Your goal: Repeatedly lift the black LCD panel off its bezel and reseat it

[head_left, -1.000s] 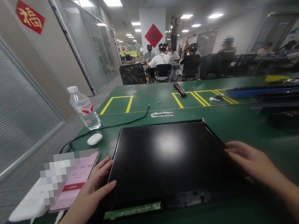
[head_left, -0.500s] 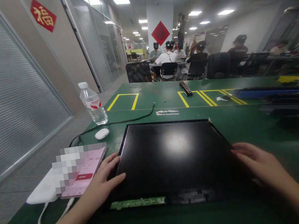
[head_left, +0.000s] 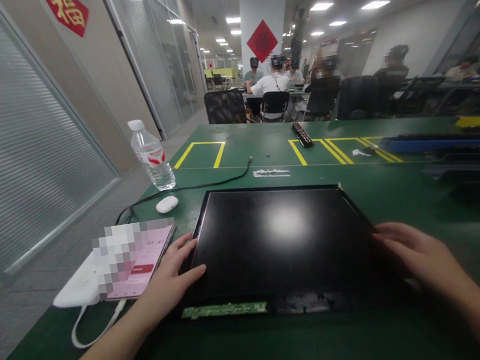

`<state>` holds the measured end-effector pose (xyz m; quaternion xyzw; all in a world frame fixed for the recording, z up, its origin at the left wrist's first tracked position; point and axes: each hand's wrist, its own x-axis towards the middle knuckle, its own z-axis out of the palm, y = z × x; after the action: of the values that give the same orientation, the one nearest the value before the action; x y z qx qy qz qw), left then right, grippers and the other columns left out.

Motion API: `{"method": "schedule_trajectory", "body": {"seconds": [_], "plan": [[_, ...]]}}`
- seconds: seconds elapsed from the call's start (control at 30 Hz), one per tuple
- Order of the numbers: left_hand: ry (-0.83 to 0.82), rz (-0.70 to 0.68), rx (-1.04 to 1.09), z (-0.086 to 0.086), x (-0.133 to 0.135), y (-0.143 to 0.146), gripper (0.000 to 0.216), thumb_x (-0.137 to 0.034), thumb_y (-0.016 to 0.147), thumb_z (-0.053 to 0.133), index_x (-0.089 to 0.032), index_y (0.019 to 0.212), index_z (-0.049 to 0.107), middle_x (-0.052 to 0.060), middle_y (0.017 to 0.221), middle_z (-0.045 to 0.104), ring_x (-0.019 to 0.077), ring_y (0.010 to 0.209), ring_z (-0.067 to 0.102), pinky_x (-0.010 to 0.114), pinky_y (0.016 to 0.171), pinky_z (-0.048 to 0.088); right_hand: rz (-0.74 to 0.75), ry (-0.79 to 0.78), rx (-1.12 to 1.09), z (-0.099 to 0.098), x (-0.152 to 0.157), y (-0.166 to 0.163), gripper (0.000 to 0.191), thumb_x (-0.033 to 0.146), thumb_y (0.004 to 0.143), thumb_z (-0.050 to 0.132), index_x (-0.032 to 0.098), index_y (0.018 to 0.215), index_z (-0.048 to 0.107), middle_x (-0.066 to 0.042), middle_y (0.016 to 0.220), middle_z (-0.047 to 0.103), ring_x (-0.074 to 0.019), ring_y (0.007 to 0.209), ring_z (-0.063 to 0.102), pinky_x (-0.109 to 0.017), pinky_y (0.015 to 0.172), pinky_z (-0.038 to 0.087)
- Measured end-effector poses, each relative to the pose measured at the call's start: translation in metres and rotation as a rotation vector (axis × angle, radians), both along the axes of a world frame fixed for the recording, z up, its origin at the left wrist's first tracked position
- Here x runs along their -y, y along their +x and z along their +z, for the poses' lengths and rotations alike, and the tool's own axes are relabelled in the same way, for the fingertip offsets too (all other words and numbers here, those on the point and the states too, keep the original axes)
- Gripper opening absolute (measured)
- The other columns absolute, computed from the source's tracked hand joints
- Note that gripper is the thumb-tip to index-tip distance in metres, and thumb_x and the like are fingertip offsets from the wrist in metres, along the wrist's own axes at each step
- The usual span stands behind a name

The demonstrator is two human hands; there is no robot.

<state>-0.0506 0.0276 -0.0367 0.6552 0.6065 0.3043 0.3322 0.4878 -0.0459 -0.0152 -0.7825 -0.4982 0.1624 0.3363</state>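
A black LCD display panel [head_left: 276, 241] lies face up on the green table, a bright reflection on its screen. Along its near edge runs a narrow green circuit board [head_left: 224, 310]. My left hand [head_left: 181, 268] grips the panel's left edge, the thumb reaching over the frame. At the right edge, my right hand [head_left: 405, 242] grips the frame with fingers bent; some of its fingers are hidden. Just left of my left hand lie a lit smartphone [head_left: 145, 269] and a white power bank [head_left: 75, 287], with a white cable [head_left: 79, 333] below them.
A water bottle [head_left: 153, 160], a white earbud case [head_left: 166, 204] and a black cable [head_left: 209, 184] sit beyond the panel on the left. A dark strip of parts [head_left: 302, 134] lies farther back. Blurred stacked panels [head_left: 466, 155] occupy the right. People sit at tables behind.
The camera view has shifted slightly, so the scene sits a little higher and farther right. Both hands keep the same hold on the panel, which shows no clear movement on the table.
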Motion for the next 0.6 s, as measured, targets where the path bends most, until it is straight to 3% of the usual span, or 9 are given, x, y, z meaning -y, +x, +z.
{"method": "schedule_trajectory", "body": {"seconds": [0.27, 0.6], "plan": [[-0.029, -0.052, -0.083, 0.026, 0.006, 0.010, 0.068, -0.055, 0.089, 0.069, -0.022, 0.149, 0.071, 0.017, 0.177, 0.046, 0.0447, 0.164, 0.039, 0.063, 0.135, 0.028, -0.012, -0.019, -0.042, 0.011, 0.000, -0.008, 0.043, 0.055, 0.071, 0.063, 0.031, 0.103, 0.078, -0.008, 0.103, 0.087, -0.0386, 0.104, 0.080, -0.054, 0.100, 0.058], [0.024, -0.128, 0.074, 0.028, 0.010, 0.001, 0.064, -0.058, 0.090, 0.073, -0.031, 0.148, 0.066, 0.013, 0.170, 0.052, 0.0395, 0.161, 0.045, 0.057, 0.129, 0.043, 0.006, -0.015, -0.011, 0.011, 0.001, -0.005, 0.040, 0.055, 0.074, 0.064, 0.031, 0.100, 0.081, -0.008, 0.101, 0.087, -0.0376, 0.096, 0.081, -0.052, 0.094, 0.062]]}}
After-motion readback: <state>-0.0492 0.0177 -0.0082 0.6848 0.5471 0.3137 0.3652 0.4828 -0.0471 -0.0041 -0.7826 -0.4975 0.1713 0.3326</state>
